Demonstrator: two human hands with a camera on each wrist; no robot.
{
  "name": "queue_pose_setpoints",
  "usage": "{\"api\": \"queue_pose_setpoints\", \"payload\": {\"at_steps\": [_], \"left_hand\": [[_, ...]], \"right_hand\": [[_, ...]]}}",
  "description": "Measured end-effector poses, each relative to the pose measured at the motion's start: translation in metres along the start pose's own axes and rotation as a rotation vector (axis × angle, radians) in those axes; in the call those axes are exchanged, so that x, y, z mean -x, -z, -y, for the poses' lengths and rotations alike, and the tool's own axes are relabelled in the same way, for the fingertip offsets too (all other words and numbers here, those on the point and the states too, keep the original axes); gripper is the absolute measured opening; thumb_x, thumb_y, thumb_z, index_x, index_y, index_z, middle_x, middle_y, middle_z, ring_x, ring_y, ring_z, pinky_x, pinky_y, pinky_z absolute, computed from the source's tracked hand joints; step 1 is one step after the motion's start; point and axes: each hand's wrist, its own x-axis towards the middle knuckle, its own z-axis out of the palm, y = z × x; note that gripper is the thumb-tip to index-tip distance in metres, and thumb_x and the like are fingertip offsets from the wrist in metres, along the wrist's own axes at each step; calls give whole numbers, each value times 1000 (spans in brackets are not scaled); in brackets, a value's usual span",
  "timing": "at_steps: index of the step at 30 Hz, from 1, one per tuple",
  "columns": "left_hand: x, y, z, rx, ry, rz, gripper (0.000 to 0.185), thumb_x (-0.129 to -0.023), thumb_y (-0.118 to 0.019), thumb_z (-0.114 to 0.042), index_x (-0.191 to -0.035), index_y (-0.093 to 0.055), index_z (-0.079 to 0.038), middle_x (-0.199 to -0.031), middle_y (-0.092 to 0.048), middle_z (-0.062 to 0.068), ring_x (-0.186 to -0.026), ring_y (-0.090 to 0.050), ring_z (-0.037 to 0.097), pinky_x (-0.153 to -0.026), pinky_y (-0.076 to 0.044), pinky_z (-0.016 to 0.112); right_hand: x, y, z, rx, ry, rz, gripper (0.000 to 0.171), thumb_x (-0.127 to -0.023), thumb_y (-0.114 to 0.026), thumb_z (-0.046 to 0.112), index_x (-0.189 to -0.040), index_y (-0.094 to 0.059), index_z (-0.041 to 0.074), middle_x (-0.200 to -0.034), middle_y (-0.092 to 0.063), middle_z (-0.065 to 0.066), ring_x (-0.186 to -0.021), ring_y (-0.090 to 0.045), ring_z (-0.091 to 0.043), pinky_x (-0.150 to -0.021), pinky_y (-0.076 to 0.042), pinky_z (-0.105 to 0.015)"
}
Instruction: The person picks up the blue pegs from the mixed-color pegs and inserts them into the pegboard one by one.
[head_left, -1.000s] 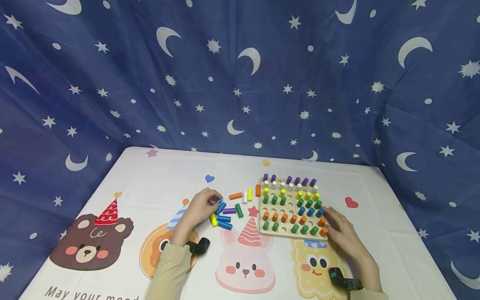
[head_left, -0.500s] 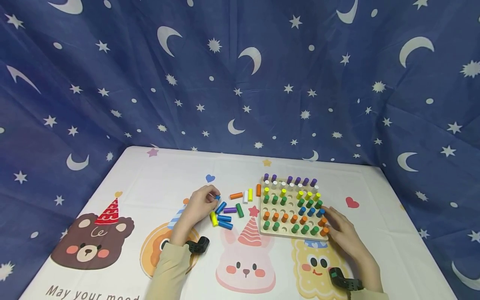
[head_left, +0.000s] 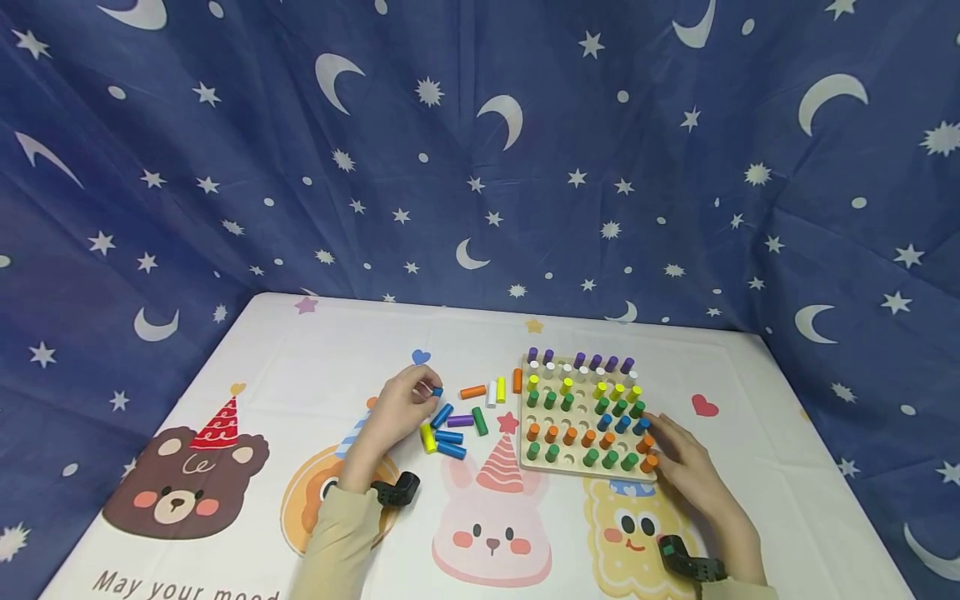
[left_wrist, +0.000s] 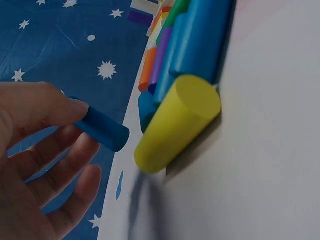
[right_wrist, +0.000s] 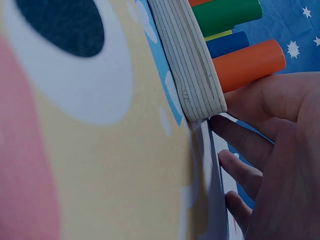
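Note:
My left hand (head_left: 403,400) pinches a blue peg (left_wrist: 106,131) between thumb and fingers, its far end sticking out. It hovers just left of the loose pegs, where a yellow peg (left_wrist: 180,122) lies closest in the left wrist view. My right hand (head_left: 684,458) rests against the right edge of the wooden pegboard (head_left: 547,468). In the right wrist view, the thumb touches the board's corner beside an orange peg (right_wrist: 250,65), with the other fingers spread along its side. Rows of purple, white, yellow, green, blue and orange pegs stand upright in the board, with some bare holes between.
Loose pegs lie between the left hand and the board, including a purple peg (head_left: 460,421), a green peg (head_left: 479,421) and a white peg (head_left: 491,393). An orange peg (head_left: 517,381) lies against the board's left edge. A printed white cloth (head_left: 360,333) covers the table.
My left hand has lifted the blue peg a little up and away from the loose pegs, and the peg has turned in its fingers. My right hand has stayed at the board's edge.

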Motion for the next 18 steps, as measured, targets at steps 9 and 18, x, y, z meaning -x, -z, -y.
{"api": "queue_pose_setpoints", "payload": {"at_steps": [9, 18], "left_hand": [[1, -5, -11, 10, -32, 27, 21, -83, -67, -3, -104, -66, -9, -95, -62, 3, -88, -59, 17, -79, -53, 33], [1, -16, -23, 26, -73, 23, 18, -85, -67, -3, -103, -68, -7, -97, -62, 3, -91, -59, 18, -82, -53, 36]], "right_hand": [[0, 0, 0, -10, 1, 2, 57, -92, -53, 9, -147, -37, 9, -154, -22, -29, -140, -18, -53, -105, -17, -74], [1, 1, 2, -15, 1, 3, 57, -92, -52, 8, -147, -37, 9, -155, -22, -29, -140, -17, -53, -104, -16, -75]]}}
